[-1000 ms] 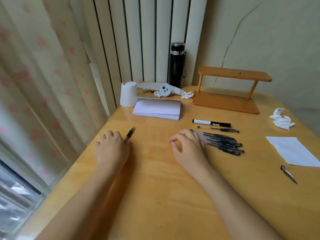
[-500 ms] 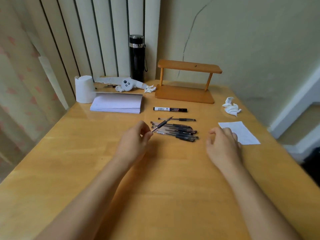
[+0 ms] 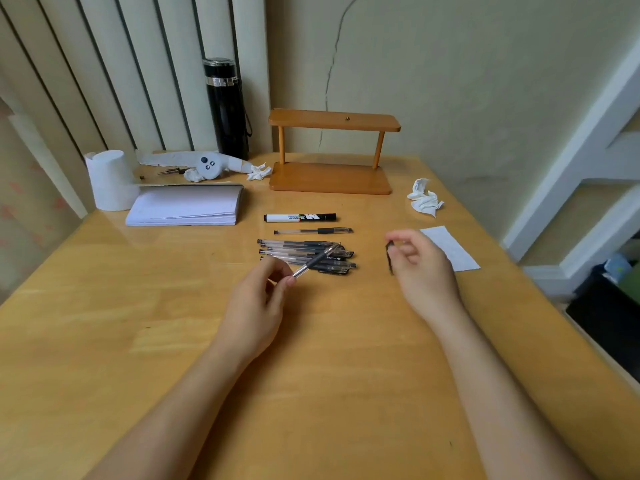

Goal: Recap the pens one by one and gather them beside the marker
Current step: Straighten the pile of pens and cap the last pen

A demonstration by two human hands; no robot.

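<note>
My left hand [image 3: 258, 299] pinches an uncapped black pen [image 3: 317, 260] by its rear end, tip pointing up and right over the pen pile. My right hand [image 3: 420, 268] holds a small black pen cap [image 3: 389, 256] between thumb and fingers, to the right of the pile. A pile of several capped black pens [image 3: 308, 256] lies on the wooden table [image 3: 173, 323]. One more capped pen [image 3: 313, 231] lies just behind it. The black-and-white marker [image 3: 299, 217] lies behind that pen.
A stack of white paper [image 3: 187, 206] and a white roll [image 3: 110, 180] sit at the back left. A black flask [image 3: 227, 105] and a wooden shelf [image 3: 330, 154] stand at the back. Crumpled tissue [image 3: 425, 199] and a paper sheet [image 3: 450, 247] lie right.
My left hand carried the uncapped pen from the table's left side to the pile. My right hand moved right and now holds a cap. The camera view swung to the right.
</note>
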